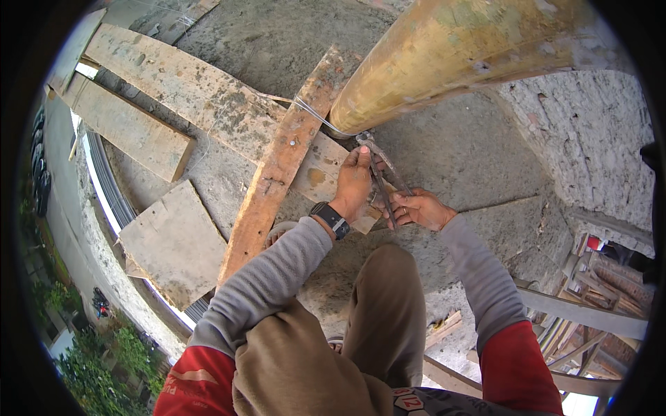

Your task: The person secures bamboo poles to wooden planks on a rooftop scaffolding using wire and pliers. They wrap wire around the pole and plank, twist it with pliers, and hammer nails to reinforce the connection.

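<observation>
Head view: nearest the camera, the person's bent knees in brown trousers (385, 312) fill the lower centre, flanked by two forearms in grey sleeves with red upper sleeves. The left hand (355, 182), a dark wristwatch (331, 218) at its wrist, is closed around the upper part of a pair of dark metal pincers (380, 184), fingers wrapped just below the tool's head. The right hand (422, 208) is closed on the lower ends of the pincer handles, pressing them near together. The pincer head meets a thin binding wire (316, 114) at the foot of a thick yellowish bamboo pole (451, 52); whether the tool's head has bitten the wire cannot be told. The wire runs across a reddish wooden plank (277, 173) lying on the rough concrete surface (458, 152), beside pale cement-stained boards (173, 83).
</observation>
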The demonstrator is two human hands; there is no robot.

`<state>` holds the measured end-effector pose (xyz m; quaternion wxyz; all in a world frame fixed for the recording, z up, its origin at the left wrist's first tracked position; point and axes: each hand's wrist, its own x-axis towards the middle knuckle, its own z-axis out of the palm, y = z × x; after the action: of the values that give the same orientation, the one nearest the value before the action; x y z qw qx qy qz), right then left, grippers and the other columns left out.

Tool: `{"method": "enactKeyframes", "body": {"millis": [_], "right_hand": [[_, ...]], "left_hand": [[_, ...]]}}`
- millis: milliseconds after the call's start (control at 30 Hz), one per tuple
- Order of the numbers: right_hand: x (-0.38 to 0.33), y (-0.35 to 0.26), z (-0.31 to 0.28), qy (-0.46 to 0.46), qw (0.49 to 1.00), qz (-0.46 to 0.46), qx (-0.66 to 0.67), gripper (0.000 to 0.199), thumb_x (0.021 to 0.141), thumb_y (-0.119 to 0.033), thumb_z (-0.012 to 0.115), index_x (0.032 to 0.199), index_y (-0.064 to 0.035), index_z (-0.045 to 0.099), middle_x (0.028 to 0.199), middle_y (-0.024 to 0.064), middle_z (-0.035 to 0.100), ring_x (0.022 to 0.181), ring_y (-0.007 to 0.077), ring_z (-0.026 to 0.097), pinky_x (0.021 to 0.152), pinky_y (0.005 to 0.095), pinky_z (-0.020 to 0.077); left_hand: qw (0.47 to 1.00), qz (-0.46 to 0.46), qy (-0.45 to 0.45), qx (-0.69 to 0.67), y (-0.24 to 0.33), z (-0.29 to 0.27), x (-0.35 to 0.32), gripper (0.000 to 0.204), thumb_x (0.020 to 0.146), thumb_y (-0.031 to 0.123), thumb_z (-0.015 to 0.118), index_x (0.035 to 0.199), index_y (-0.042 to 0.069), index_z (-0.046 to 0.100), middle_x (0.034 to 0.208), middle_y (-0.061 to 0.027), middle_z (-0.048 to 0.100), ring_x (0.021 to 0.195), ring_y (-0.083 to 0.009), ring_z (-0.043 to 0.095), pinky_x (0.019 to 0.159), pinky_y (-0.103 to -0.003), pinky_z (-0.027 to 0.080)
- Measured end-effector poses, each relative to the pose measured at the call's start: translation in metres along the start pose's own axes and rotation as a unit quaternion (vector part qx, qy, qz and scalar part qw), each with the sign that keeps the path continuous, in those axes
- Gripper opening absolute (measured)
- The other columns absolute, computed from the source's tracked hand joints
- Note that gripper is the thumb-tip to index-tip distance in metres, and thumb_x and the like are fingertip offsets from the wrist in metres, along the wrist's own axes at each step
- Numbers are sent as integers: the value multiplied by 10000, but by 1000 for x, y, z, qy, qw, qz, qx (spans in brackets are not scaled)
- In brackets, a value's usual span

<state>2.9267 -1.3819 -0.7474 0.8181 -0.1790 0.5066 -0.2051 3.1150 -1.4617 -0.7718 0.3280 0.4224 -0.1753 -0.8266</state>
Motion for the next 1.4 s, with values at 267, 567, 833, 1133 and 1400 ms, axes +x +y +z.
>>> {"method": "enactKeyframes", "body": {"millis": [267,567,833,1133,1400], "right_hand": [[-8,-8,-7,-130,975,84,158,575,1040,-505,456,1169,35,603,997,149,660,853,291,666,752,409,549],[-32,-13,49,297,859,-150,-390,499,896,-351,735,1154,57,607,969,170,682,856,325,689,779,434,561],[-17,-19,95,458,588,-89,-660,411,755,-78,722,1109,91,599,1009,253,675,941,423,681,835,468,561],[-62,-139,135,189,567,69,-799,282,760,-151,743,893,90,684,969,290,693,957,405,689,856,448,565],[-50,-109,55,110,916,194,-332,222,897,-216,752,925,-14,667,863,90,661,868,202,659,741,383,559]], "left_hand": [[978,-131,-109,-116,4,20,-12,420,1020,456,552,1131,50,549,1063,-97,617,1059,-245,612,935,-385,517],[971,-110,-40,-209,-21,47,10,328,1004,382,542,812,138,436,663,7,400,599,-153,408,603,-349,423],[979,-118,160,-40,-21,77,20,408,1014,339,538,835,-23,596,689,-106,592,557,-226,549,516,-401,468],[949,-160,-83,-259,28,71,-13,138,907,128,643,897,54,527,804,-63,515,726,-186,549,675,-371,511],[986,-106,-33,-127,10,47,-30,289,905,265,694,1064,59,568,1015,-63,593,941,-195,575,854,-363,492]]}}
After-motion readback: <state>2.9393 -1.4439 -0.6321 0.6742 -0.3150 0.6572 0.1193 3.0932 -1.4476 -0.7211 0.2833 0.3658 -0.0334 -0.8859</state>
